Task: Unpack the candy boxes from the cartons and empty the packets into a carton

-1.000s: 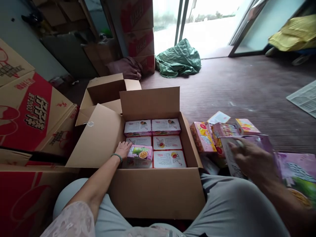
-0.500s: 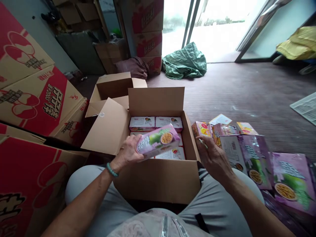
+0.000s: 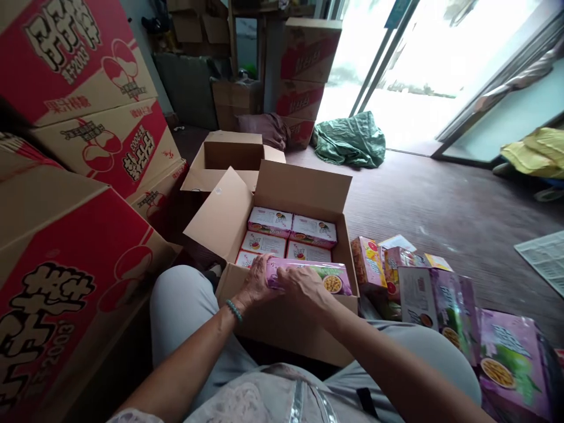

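Observation:
A pink pack with a passion fruit picture (image 3: 337,278) lies crosswise over the near side of the open carton (image 3: 304,332). Its left end is gripped by my left hand (image 3: 254,285), which wears a beaded bracelet. Against the pack's near face, close to that end, my right hand (image 3: 305,289) has its fingers curled together; whatever they pinch is hidden. Inside the carton, several similar packs (image 3: 270,220) lie in two columns, white sides up.
At right on the floor stand more fruit packs (image 3: 369,261) and larger pink packs (image 3: 506,352). A second open carton (image 3: 220,179) sits behind. Red printed cartons (image 3: 88,258) are stacked at left. A green sack (image 3: 352,141) lies by the doorway.
My right hand has come from the packs at right to the pink pack. The pack has come down towards the carton's near edge and turned level. The view has shifted left.

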